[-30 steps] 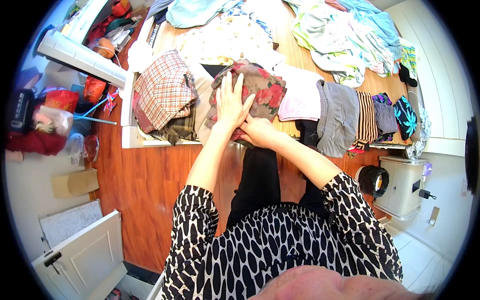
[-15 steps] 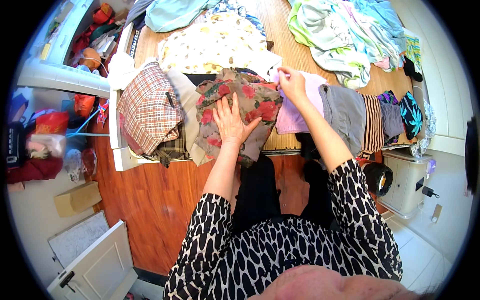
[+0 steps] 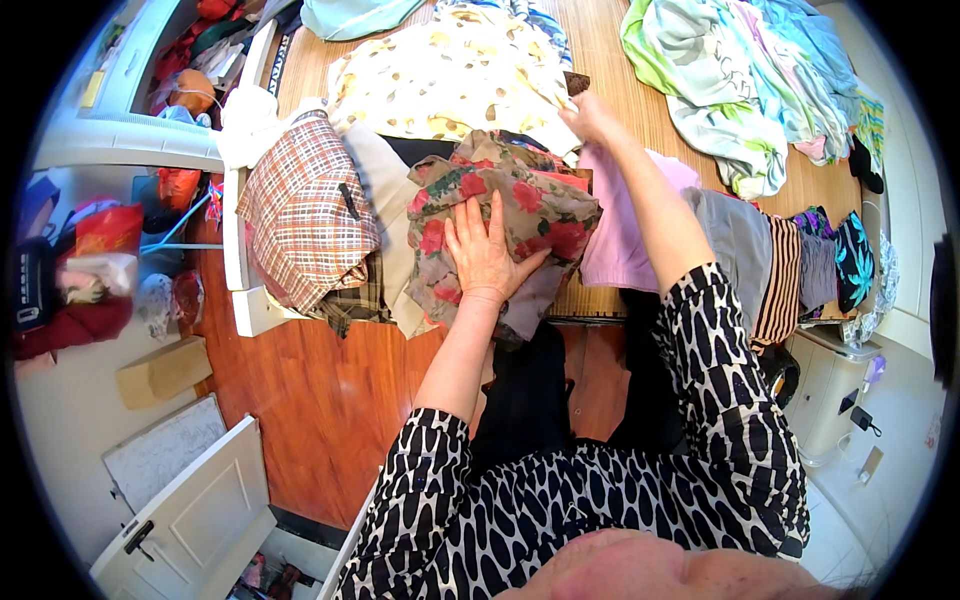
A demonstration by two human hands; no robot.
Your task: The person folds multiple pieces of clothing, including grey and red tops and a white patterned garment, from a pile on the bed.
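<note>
The person's left hand (image 3: 485, 250) lies palm down on the floral garment (image 3: 535, 215), fingers fanned and the thumb stretched well out to the side, gripping nothing. That garment, brownish grey with red blooms, sits near the front of the bed (image 3: 600, 55), its lower corner poking out past the edge. The right hand (image 3: 592, 120) is farther off, up at the corner of the cream spotted cloth (image 3: 450, 75), with its fingers curled in; from here I can't tell whether they pinch any fabric. The right forearm crosses above the pink cloth (image 3: 610, 235), which lies just beside the floral piece. On the other side, a beige cloth (image 3: 382, 190) comes next, partly tucked beneath the flowers, and then the plaid garment (image 3: 305, 205), folded on top of a darker checked cloth (image 3: 355, 305). Over to the right, a row runs along the front: a grey garment (image 3: 728, 235), a striped piece (image 3: 780, 275) in tan and black, and at the end a black cloth with turquoise leaves (image 3: 853, 260). Behind these, a loose heap of pale green and white fabric (image 3: 715, 85) slumps across the mat, well apart from both hands.
</note>
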